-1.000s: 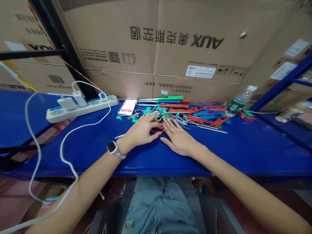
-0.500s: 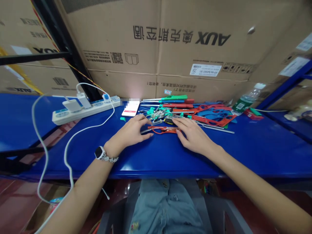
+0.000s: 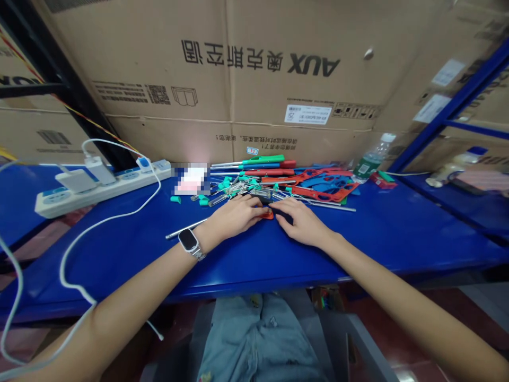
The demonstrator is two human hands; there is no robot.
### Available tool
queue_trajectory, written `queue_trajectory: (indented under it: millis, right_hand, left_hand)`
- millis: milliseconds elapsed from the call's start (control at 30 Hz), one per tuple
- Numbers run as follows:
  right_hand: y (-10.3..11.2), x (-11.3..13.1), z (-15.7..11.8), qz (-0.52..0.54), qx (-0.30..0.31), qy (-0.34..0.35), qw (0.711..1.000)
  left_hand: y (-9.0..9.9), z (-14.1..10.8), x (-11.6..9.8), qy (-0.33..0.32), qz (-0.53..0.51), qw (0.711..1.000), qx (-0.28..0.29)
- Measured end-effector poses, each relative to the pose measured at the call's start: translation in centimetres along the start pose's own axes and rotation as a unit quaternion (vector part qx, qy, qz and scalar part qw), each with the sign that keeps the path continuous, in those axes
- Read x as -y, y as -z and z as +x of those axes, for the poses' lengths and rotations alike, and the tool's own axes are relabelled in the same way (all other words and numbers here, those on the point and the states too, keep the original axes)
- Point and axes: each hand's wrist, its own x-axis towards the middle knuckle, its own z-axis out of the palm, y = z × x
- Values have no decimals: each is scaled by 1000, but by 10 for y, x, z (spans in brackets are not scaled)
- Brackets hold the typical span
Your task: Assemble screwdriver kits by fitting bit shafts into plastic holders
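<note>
My left hand lies over an orange lighter half-shell, its fingers and thumb closed around the middle of it. Out past my left wrist runs a thin metal tube, which lines up with the shell; the join is hidden under the hand. My right hand is at the shell's right end, thumb and fingers apart, with nothing visible between them. Just behind both hands is a pile of clear lighter inserts with wires and green caps. A dark handle shows between the hands and that pile.
Orange and blue shells, long green and red lighters, and a water bottle stand or lie behind on the blue table. At left are a phone, a power strip and white cables. A cardboard box backs the table.
The view has swung to the right. My left hand has moved onto the orange shell and closed on it; the metal tube now sticks out to the left. My right hand stays close by.
</note>
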Motion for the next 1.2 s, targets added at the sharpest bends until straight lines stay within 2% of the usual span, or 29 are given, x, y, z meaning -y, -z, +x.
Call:
queue_trajectory:
  millis: [133,267,500,733,1000,1100,1200]
  right_hand:
    - [-3,4,1,-33,29,9,999]
    - [-5,4,3,-40,24,20,999]
    - [-9,-5,13,12,13,22,1000]
    - [-4,-6,16,-19,35,51,998]
    - [0,-7,24,-32,31,27,999]
    - [4,-10,26,-37,40,11,998]
    - [8,-11,29,-59,50,8,997]
  left_hand:
    - [-5,-9,4,4,-43,999,-29]
    - [-4,-10,3,12,-86,995,-41]
    - [2,-8,-2,41,-103,994,-24]
    - [2,-12,-2,53,-139,989,-20]
    - [-7,-3,0,71,-128,989,-21]
    - [-1,-3,4,78,-143,986,-25]
    - [15,-19,14,116,-160,978,-67]
